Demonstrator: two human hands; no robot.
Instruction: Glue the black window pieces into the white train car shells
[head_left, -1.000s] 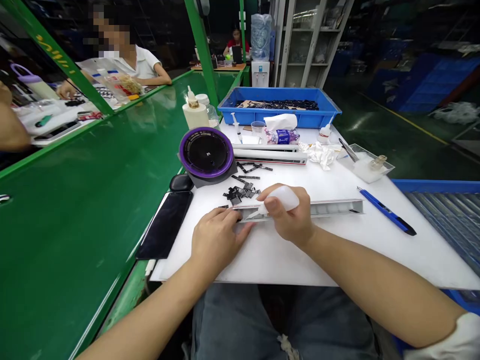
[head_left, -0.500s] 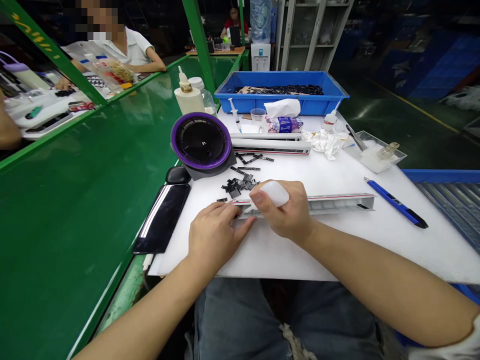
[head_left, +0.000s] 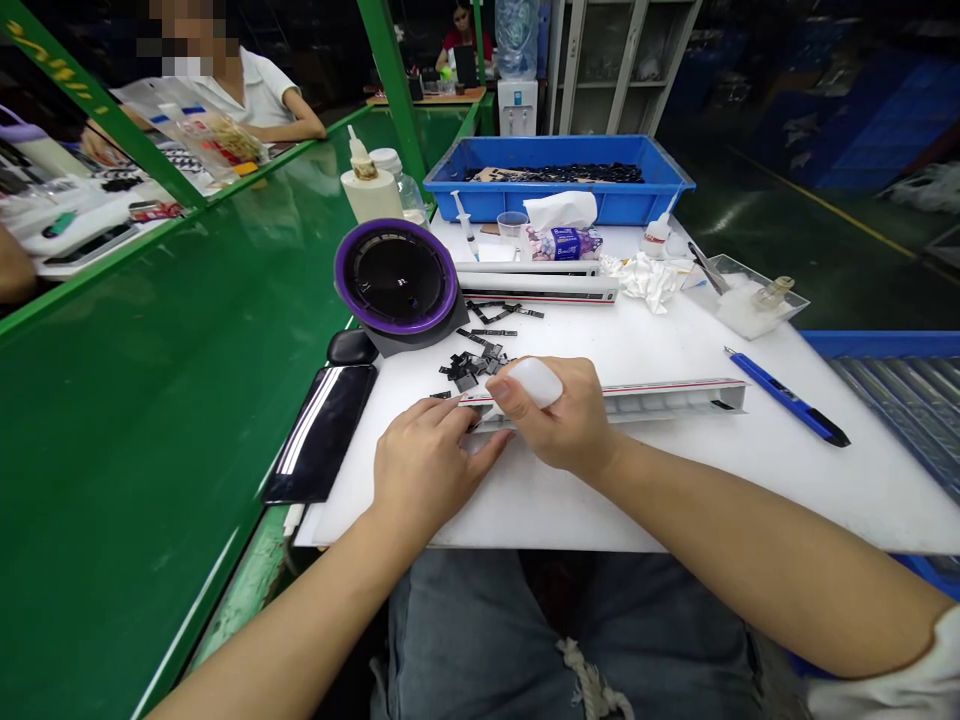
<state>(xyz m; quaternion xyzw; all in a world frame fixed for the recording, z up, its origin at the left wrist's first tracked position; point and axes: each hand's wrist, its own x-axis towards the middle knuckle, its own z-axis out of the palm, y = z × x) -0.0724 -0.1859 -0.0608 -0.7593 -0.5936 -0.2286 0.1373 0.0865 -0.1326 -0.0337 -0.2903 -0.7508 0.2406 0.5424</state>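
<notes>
A long white channel-shaped strip (head_left: 667, 400) with a red line along its edge lies across the white tabletop in front of me. My left hand (head_left: 427, 455) grips its left end between thumb and fingers. In my right hand (head_left: 566, 415) is a small white squeeze bottle (head_left: 536, 382), tilted with its rounded base up. Its thin tip points down and left into the channel near my left fingertips; my hands partly hide the contact. Just beyond them lies a pile of small black pieces (head_left: 472, 368). A dark piece (head_left: 724, 405) sits inside the channel's right end.
A purple-rimmed fan (head_left: 397, 278) and a dark phone (head_left: 322, 435) stand left. Further strips (head_left: 536, 290), a tissue pack (head_left: 564, 243) and a blue bin (head_left: 559, 205) are behind. To the right lie a blue pen-like tool (head_left: 787, 398) and clear tray (head_left: 754, 300). A co-worker (head_left: 262, 95) sits far left.
The squeeze bottle and my right hand have shifted slightly left along the channel, with the tip nearer its left end. My left hand keeps its hold. The whole view has moved a little.
</notes>
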